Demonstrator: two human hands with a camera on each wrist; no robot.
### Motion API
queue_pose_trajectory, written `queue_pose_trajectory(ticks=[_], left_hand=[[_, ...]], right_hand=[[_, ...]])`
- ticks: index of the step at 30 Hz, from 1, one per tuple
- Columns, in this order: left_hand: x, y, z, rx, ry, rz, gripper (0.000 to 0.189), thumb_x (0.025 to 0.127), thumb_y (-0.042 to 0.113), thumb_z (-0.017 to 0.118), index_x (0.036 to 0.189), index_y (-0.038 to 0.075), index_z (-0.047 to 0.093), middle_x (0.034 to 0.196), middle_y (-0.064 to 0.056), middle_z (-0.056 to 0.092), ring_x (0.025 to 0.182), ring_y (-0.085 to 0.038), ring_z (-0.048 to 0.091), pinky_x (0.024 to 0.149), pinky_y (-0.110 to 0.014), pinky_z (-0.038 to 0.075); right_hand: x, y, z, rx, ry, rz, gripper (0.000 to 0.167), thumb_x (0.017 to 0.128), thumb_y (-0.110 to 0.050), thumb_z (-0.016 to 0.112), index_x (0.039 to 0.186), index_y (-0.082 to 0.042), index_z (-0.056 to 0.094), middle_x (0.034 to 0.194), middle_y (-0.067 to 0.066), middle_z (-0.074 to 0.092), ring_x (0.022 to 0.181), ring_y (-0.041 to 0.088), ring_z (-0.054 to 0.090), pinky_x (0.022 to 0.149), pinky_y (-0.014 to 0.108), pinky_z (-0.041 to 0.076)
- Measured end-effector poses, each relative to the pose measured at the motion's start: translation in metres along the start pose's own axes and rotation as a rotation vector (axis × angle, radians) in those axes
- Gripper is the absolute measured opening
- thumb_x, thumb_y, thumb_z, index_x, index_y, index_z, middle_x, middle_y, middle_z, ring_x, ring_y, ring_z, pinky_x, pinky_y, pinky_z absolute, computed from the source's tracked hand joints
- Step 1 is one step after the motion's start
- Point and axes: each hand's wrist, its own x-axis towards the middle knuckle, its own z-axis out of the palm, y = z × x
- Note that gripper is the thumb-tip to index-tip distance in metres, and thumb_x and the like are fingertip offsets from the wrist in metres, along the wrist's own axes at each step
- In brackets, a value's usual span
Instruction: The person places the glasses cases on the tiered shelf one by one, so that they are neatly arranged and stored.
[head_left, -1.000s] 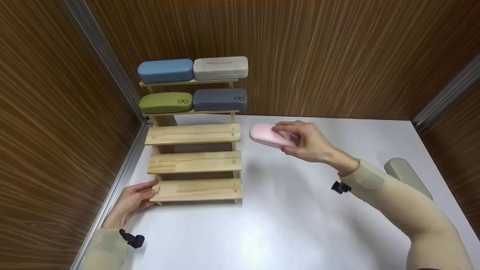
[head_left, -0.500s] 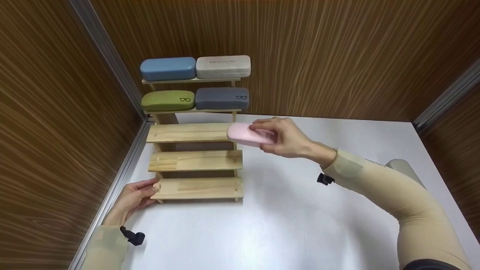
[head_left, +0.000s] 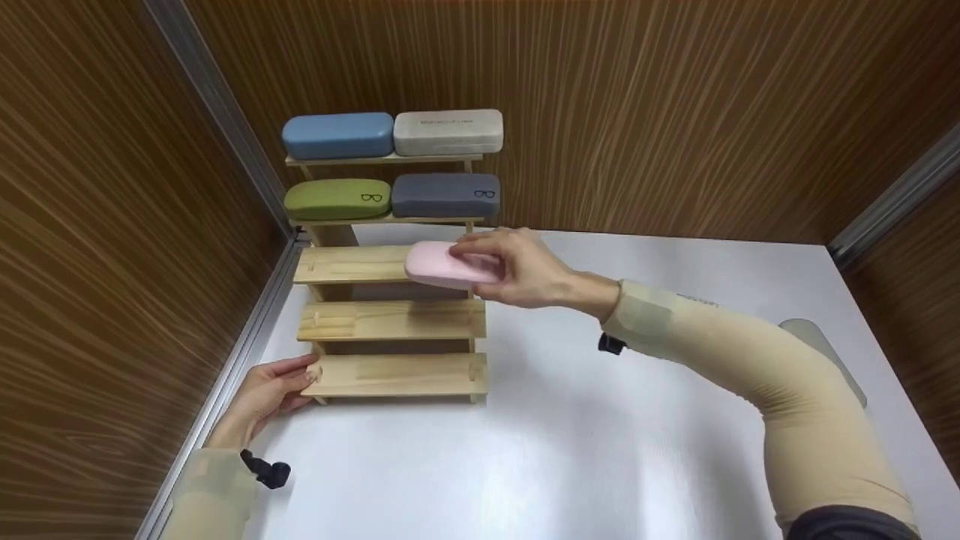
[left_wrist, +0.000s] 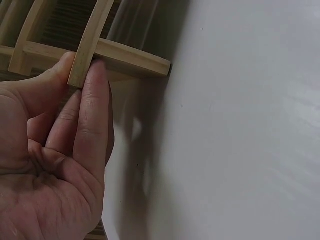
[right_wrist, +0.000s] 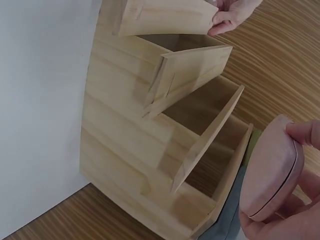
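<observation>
My right hand (head_left: 521,270) grips a pink glasses case (head_left: 439,264) by its right end, thumb below and fingers on top. In the head view the case overlaps the right half of the third shelf from the top of a wooden tiered rack (head_left: 390,375). The right wrist view shows the pink case (right_wrist: 272,167) closed, a dark seam along its side. My left hand (head_left: 266,394) pinches the left end of the lowest shelf; in the left wrist view the thumb and fingers of the left hand (left_wrist: 65,125) hold the shelf board (left_wrist: 86,50) between them.
A blue case (head_left: 337,136) and a whitish case (head_left: 448,133) sit on the top shelf. Below them are a green case (head_left: 337,199) and a grey-blue case (head_left: 446,195). A grey-green case (head_left: 821,352) lies at the table's right, partly behind the right sleeve. Wood-grain walls enclose the table.
My right hand has carried the pink case leftward, from beside the rack to over the third shelf. The left hand keeps its hold on the lowest shelf.
</observation>
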Motion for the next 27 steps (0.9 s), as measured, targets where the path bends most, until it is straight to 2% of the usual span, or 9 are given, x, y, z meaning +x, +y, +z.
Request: queue_pose_trajectory(ticks=[8, 12, 16, 23, 27], left_hand=[[0.0, -0.001, -0.003, -0.037, -0.022, 0.008, 0.057, 0.106, 0.004, 0.076, 0.159, -0.003, 0.056, 0.118, 0.006, 0.085, 0.099, -0.009, 0.082, 0.092, -0.027, 0.071], [0.001, -0.001, -0.003, -0.048, -0.037, 0.01, 0.057, 0.106, 0.004, 0.075, 0.16, -0.003, 0.055, 0.119, 0.006, 0.085, 0.1, -0.009, 0.082, 0.091, -0.027, 0.071], [0.002, -0.002, -0.003, -0.045, -0.033, 0.005, 0.057, 0.107, 0.004, 0.075, 0.16, -0.003, 0.056, 0.118, 0.007, 0.085, 0.099, -0.009, 0.082, 0.09, -0.027, 0.071], [0.003, -0.003, -0.003, -0.018, -0.02, -0.005, 0.058, 0.107, 0.007, 0.075, 0.161, -0.001, 0.054, 0.112, 0.012, 0.084, 0.095, -0.007, 0.082, 0.086, -0.024, 0.071], [0.004, -0.005, -0.002, -0.016, -0.015, -0.009, 0.057, 0.107, 0.007, 0.075, 0.161, 0.0, 0.055, 0.113, 0.011, 0.085, 0.096, -0.007, 0.082, 0.086, -0.024, 0.071]], right_hand=[[0.026, -0.009, 0.017, -0.007, -0.049, 0.01, 0.059, 0.09, -0.014, 0.083, 0.148, -0.006, 0.072, 0.153, 0.021, 0.072, 0.141, 0.041, 0.071, 0.123, 0.052, 0.059], [0.04, -0.012, 0.025, -0.01, -0.053, -0.005, 0.059, 0.092, -0.016, 0.083, 0.149, -0.006, 0.072, 0.153, 0.019, 0.072, 0.14, 0.039, 0.072, 0.121, 0.05, 0.06], [0.056, -0.015, 0.031, -0.024, -0.054, -0.033, 0.06, 0.092, -0.018, 0.082, 0.15, -0.005, 0.071, 0.152, 0.017, 0.073, 0.141, 0.038, 0.071, 0.12, 0.049, 0.06], [0.08, -0.022, 0.041, -0.074, -0.115, -0.06, 0.062, 0.095, -0.019, 0.079, 0.154, -0.005, 0.067, 0.157, 0.017, 0.07, 0.149, 0.037, 0.066, 0.131, 0.051, 0.051], [0.092, -0.024, 0.051, -0.078, -0.141, -0.062, 0.062, 0.095, -0.017, 0.078, 0.154, -0.005, 0.067, 0.157, 0.016, 0.07, 0.149, 0.036, 0.066, 0.132, 0.048, 0.05]])
